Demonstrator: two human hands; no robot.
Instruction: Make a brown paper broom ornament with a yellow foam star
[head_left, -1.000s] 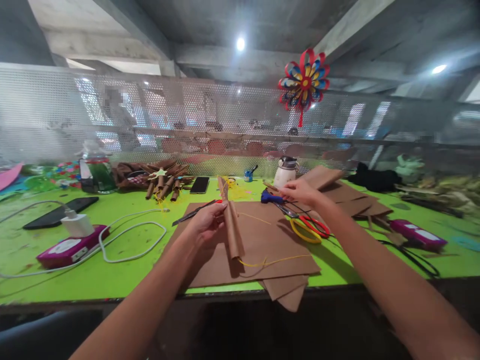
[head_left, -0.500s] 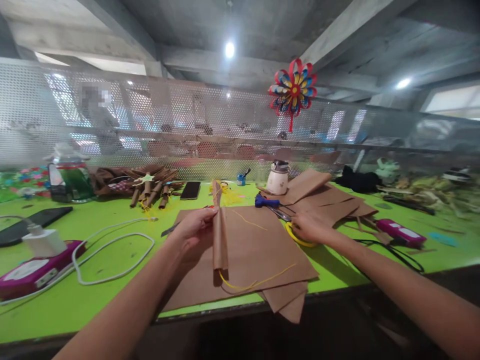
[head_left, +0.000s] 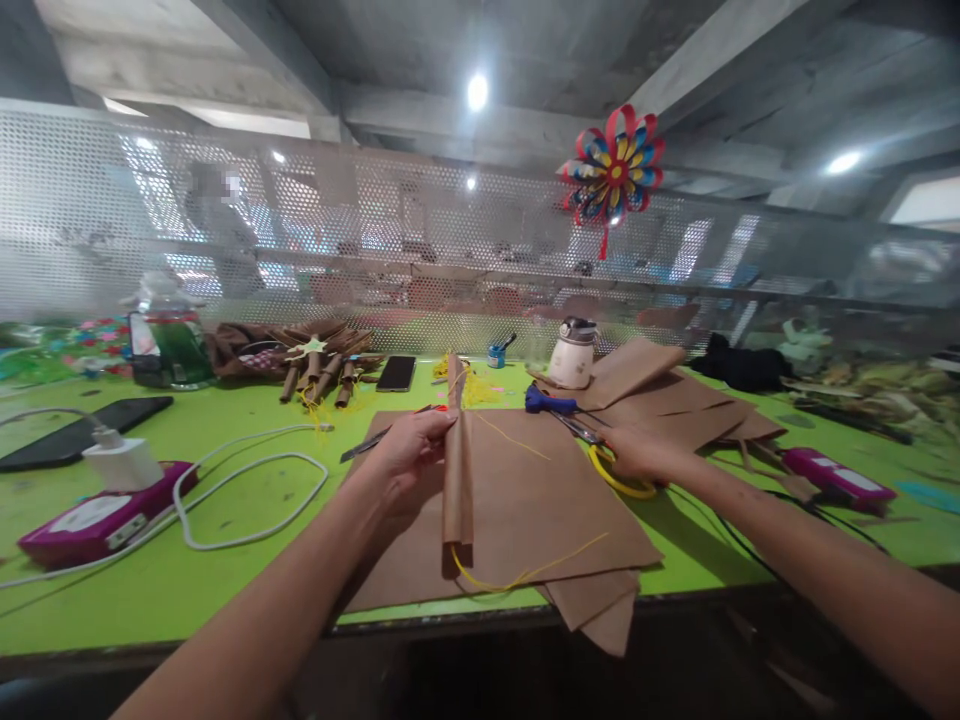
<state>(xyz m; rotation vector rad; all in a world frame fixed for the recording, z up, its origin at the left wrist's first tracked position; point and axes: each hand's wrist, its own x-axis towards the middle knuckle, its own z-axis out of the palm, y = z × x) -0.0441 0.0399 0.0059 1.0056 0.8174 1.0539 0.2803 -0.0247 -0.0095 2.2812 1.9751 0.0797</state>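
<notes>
My left hand [head_left: 415, 447] pinches a rolled brown paper tube [head_left: 454, 480] near its upper part, holding it upright in view over flat sheets of brown paper [head_left: 555, 500]. Yellow string [head_left: 517, 582] trails from the tube's lower end across the sheet. To the right, my right hand [head_left: 636, 452] has its fingers closed at the yellow-handled scissors [head_left: 611, 480]; the fingertips are partly hidden. Just beyond them lies a blue glue gun [head_left: 550, 402]. A craft knife [head_left: 365, 444] rests on the paper's left edge, partly behind my left hand.
Finished paper rolls [head_left: 322, 378], a phone [head_left: 396, 374], a small blue jar [head_left: 496, 355] and a white bottle [head_left: 572, 355] stand along the back. Folded brown paper [head_left: 675, 405] lies at right. Purple power strips [head_left: 840, 480] and a white cable [head_left: 251, 455] flank the work.
The whole view has shifted, so things appear slightly farther right. My left hand still holds the tube, and my right hand stays at the scissors.
</notes>
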